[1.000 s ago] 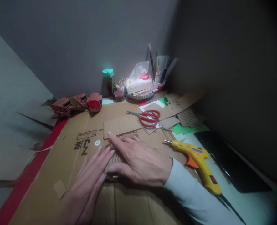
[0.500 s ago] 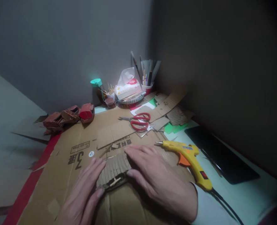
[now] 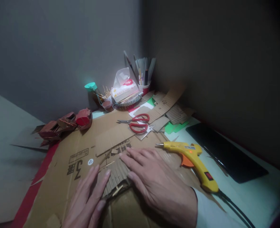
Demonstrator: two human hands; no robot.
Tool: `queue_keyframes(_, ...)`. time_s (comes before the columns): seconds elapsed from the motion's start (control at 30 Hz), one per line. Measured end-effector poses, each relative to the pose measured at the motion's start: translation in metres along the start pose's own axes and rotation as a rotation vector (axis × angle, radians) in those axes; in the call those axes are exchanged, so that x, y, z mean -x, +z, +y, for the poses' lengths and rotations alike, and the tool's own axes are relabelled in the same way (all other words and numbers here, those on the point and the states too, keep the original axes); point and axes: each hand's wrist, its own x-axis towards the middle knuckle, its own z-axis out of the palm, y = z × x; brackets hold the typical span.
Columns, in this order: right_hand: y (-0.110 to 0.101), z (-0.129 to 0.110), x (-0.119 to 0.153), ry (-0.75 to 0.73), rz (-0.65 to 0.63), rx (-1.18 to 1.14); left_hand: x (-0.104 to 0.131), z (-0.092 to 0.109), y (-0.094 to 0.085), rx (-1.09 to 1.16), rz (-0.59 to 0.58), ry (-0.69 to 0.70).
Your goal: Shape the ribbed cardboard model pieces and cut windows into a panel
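A small ribbed cardboard piece [image 3: 117, 173] lies on the large brown cardboard sheet [image 3: 56, 180], between my two hands. Its near edge shows a dark gap with a pale stick in it. My left hand [image 3: 87, 196] rests along its left side, fingers laid on the ridges and thumb at the near corner. From the right, my right hand [image 3: 154, 180] lies over the other end, fingertips on the far right edge and thumb at the near right edge. Both hands press the piece between them.
A yellow glue gun [image 3: 192, 161] lies at the right with its cord, beside a black tablet [image 3: 227, 153]. Red-handled scissors [image 3: 140, 123], cardboard scraps [image 3: 165, 104], a tissue pack [image 3: 125, 87] and a cup of brushes [image 3: 144, 87] stand farther back. Reddish cardboard shapes [image 3: 56, 126] sit at left.
The view has shifted slightly. My left fingers have moved farther over the ribbed piece, and my right fingertips lie more across its far right part.
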Motion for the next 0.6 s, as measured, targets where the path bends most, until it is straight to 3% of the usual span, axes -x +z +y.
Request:
queue_keyframes(0.13,0.007,0.000,-0.001,0.031,-0.012,0.034,-0.002,-0.004,0.003,-0.052,-0.004,0.054)
queue_keyframes(0.3,0.015,0.000,-0.002,0.029,0.005,0.066,-0.006,-0.020,0.002,-0.218,-0.011,0.291)
queue_keyframes(0.43,0.019,0.002,-0.002,0.017,0.026,0.088,-0.005,-0.025,0.002,-0.280,-0.009,0.292)
queue_keyframes(0.6,0.022,0.004,0.000,-0.010,0.025,0.122,-0.005,-0.017,0.000,-0.326,0.011,0.243)
